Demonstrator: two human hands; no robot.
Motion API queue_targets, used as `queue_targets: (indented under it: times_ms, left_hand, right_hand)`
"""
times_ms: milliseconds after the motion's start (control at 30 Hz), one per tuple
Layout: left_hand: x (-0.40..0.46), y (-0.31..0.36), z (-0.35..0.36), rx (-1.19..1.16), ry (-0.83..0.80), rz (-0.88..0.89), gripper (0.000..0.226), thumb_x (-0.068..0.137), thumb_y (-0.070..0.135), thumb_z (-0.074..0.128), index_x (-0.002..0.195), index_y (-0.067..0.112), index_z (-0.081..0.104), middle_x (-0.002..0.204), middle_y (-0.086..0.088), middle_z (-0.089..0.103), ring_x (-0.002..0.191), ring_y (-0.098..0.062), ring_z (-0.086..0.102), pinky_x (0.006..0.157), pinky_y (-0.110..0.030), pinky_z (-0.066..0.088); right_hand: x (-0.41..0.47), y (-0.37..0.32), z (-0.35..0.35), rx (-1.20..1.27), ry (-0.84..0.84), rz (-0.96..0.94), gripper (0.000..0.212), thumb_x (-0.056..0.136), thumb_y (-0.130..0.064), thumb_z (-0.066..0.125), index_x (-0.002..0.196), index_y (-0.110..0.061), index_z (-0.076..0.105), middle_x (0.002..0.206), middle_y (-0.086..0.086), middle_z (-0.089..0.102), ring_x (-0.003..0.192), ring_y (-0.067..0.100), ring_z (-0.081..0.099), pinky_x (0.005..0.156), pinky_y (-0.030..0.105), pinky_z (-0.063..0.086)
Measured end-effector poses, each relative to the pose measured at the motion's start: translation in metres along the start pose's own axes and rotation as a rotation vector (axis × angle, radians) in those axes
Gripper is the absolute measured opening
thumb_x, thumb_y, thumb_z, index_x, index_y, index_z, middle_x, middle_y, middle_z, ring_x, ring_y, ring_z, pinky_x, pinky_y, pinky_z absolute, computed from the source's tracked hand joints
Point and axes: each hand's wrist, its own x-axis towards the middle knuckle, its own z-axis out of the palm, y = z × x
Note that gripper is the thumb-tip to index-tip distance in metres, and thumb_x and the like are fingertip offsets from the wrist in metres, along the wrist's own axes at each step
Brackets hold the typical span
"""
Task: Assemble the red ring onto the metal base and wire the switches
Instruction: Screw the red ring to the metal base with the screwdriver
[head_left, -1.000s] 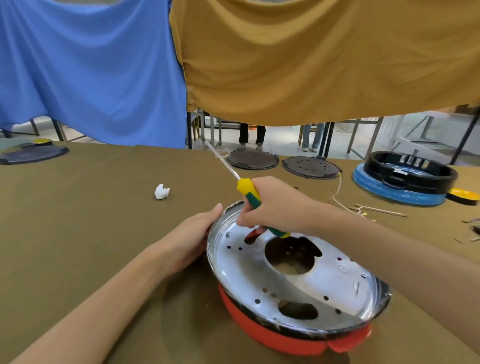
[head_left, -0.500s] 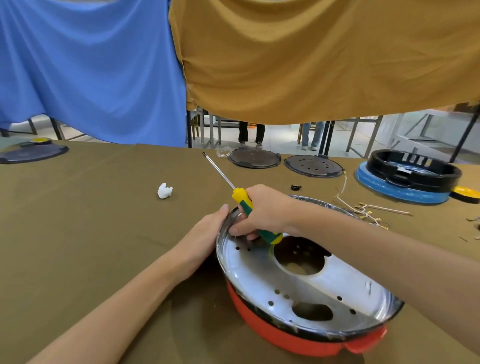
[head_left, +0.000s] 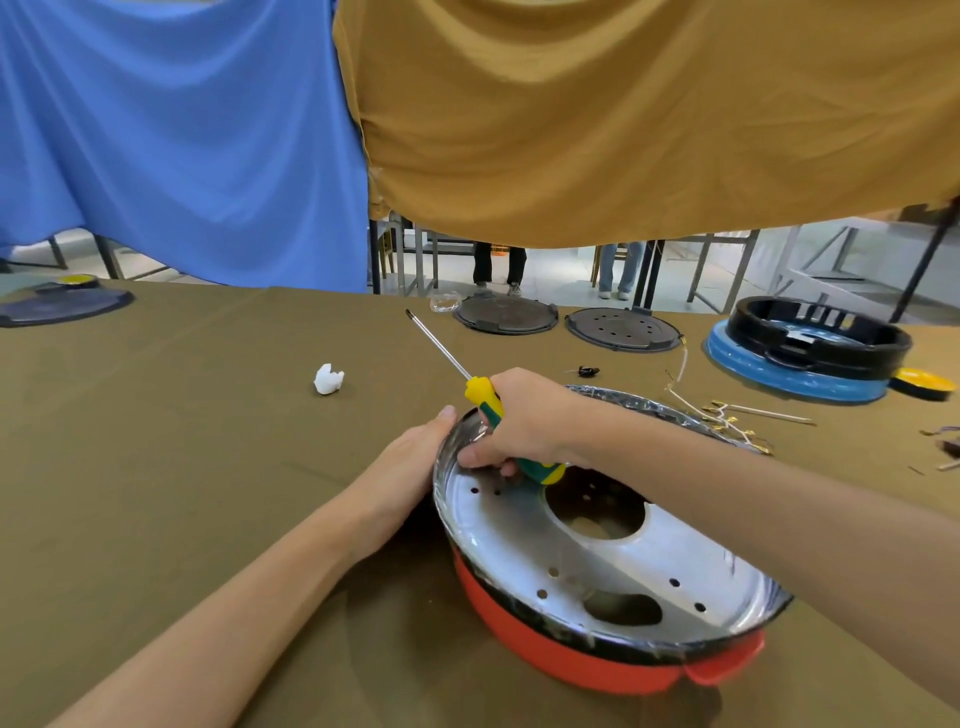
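A round metal base (head_left: 524, 545) with holes and a large centre cut-out lies on the table, nested in the red ring (head_left: 566, 660), whose red wall shows along the near side. My left hand (head_left: 410, 467) holds the base's left rim, thumb up at the edge. My right hand (head_left: 524, 421) grips a screwdriver (head_left: 485, 400) with a yellow and green handle, shaft pointing up and away to the left. Its fingertips touch the plate near the far left rim. Loose wires with brass terminals (head_left: 727, 421) lie to the right.
A crumpled white scrap (head_left: 328, 379) lies left of centre on the olive cloth. Two dark round plates (head_left: 506, 314) (head_left: 623, 330) sit at the far edge, a black ring on a blue ring (head_left: 810, 353) at far right, a small black part (head_left: 588, 371) nearby. Blue and ochre cloths hang behind.
The base and ring have shifted right and lowered flatter. My right hand with the screwdriver has come down onto the plate's far left rim. My left hand stays on the rim.
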Motion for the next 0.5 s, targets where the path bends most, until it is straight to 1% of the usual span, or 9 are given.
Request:
queue_targets:
  times_ms: [67, 133, 200, 233, 267, 333, 367, 433, 500]
  left_hand:
    - [-0.001, 0.001, 0.000, -0.030, -0.017, -0.033, 0.052, 0.108, 0.040, 0.034, 0.092, 0.022, 0.080, 0.100, -0.002, 0.078, 0.092, -0.012, 0.074, 0.075, -0.024, 0.053]
    - [-0.002, 0.001, 0.001, -0.028, -0.017, -0.034, 0.046, 0.107, 0.039, 0.035, 0.098, 0.021, 0.076, 0.100, 0.000, 0.078, 0.091, -0.010, 0.074, 0.076, -0.023, 0.052]
    - [-0.004, 0.002, 0.003, -0.012, -0.004, -0.016, 0.045, 0.108, 0.036, 0.035, 0.095, 0.022, 0.076, 0.097, 0.001, 0.078, 0.088, -0.008, 0.073, 0.072, -0.020, 0.053]
    - [-0.004, 0.002, 0.004, -0.011, 0.012, -0.015, 0.045, 0.108, 0.035, 0.036, 0.093, 0.022, 0.076, 0.095, 0.002, 0.078, 0.086, -0.007, 0.073, 0.073, -0.020, 0.053]
    - [-0.004, 0.002, 0.005, -0.011, 0.032, -0.020, 0.043, 0.107, 0.036, 0.037, 0.093, 0.022, 0.075, 0.093, 0.002, 0.078, 0.086, -0.008, 0.073, 0.077, -0.023, 0.053]
    - [-0.005, 0.003, 0.007, -0.021, 0.074, -0.037, 0.039, 0.106, 0.038, 0.039, 0.097, 0.020, 0.073, 0.094, 0.001, 0.078, 0.088, -0.012, 0.072, 0.086, -0.030, 0.051]
    - [-0.004, 0.003, 0.007, -0.027, 0.086, -0.045, 0.039, 0.106, 0.038, 0.040, 0.099, 0.017, 0.072, 0.096, -0.002, 0.078, 0.090, -0.014, 0.071, 0.089, -0.032, 0.051]
    - [-0.005, 0.004, 0.009, -0.039, 0.098, -0.049, 0.040, 0.106, 0.038, 0.040, 0.105, 0.012, 0.070, 0.098, -0.006, 0.077, 0.089, -0.016, 0.069, 0.089, -0.033, 0.051]
    - [-0.006, 0.005, 0.010, -0.054, 0.093, -0.045, 0.039, 0.106, 0.038, 0.041, 0.106, 0.011, 0.069, 0.095, -0.005, 0.076, 0.085, -0.015, 0.070, 0.082, -0.031, 0.051]
  right_hand:
    - [-0.001, 0.001, -0.003, 0.033, -0.018, 0.002, 0.030, 0.082, -0.026, 0.081, 0.075, -0.013, 0.055, 0.057, -0.005, 0.066, 0.047, 0.006, 0.063, 0.042, 0.014, 0.044]
    - [-0.003, 0.003, -0.006, 0.091, -0.052, 0.005, 0.026, 0.084, -0.022, 0.079, 0.078, -0.010, 0.057, 0.053, -0.006, 0.065, 0.045, 0.005, 0.062, 0.041, 0.012, 0.042]
    - [-0.004, 0.001, -0.007, 0.096, -0.073, 0.007, 0.022, 0.084, -0.017, 0.079, 0.079, -0.008, 0.059, 0.051, -0.006, 0.064, 0.043, 0.004, 0.060, 0.040, 0.011, 0.041]
    - [-0.004, -0.001, -0.007, 0.082, -0.076, 0.010, 0.021, 0.084, -0.016, 0.079, 0.080, -0.007, 0.060, 0.054, -0.005, 0.065, 0.043, 0.004, 0.059, 0.040, 0.011, 0.042]
    - [-0.004, -0.003, -0.007, 0.069, -0.079, 0.019, 0.019, 0.085, -0.016, 0.078, 0.083, -0.006, 0.062, 0.061, -0.001, 0.067, 0.046, 0.006, 0.061, 0.043, 0.013, 0.045]
    - [0.000, -0.008, -0.006, 0.053, -0.095, 0.065, 0.019, 0.086, -0.015, 0.077, 0.091, -0.003, 0.064, 0.077, 0.008, 0.070, 0.055, 0.013, 0.064, 0.054, 0.021, 0.055]
    - [0.001, -0.011, -0.006, 0.051, -0.102, 0.092, 0.020, 0.086, -0.015, 0.077, 0.092, -0.002, 0.064, 0.080, 0.011, 0.070, 0.058, 0.016, 0.065, 0.059, 0.025, 0.057]
    - [0.003, -0.015, -0.005, 0.010, -0.090, 0.115, 0.020, 0.086, -0.016, 0.077, 0.089, -0.003, 0.063, 0.078, 0.012, 0.070, 0.060, 0.019, 0.066, 0.061, 0.028, 0.058]
    - [0.000, -0.015, -0.004, -0.038, -0.058, 0.087, 0.021, 0.085, -0.018, 0.078, 0.087, -0.003, 0.063, 0.076, 0.012, 0.072, 0.059, 0.019, 0.067, 0.059, 0.027, 0.058]
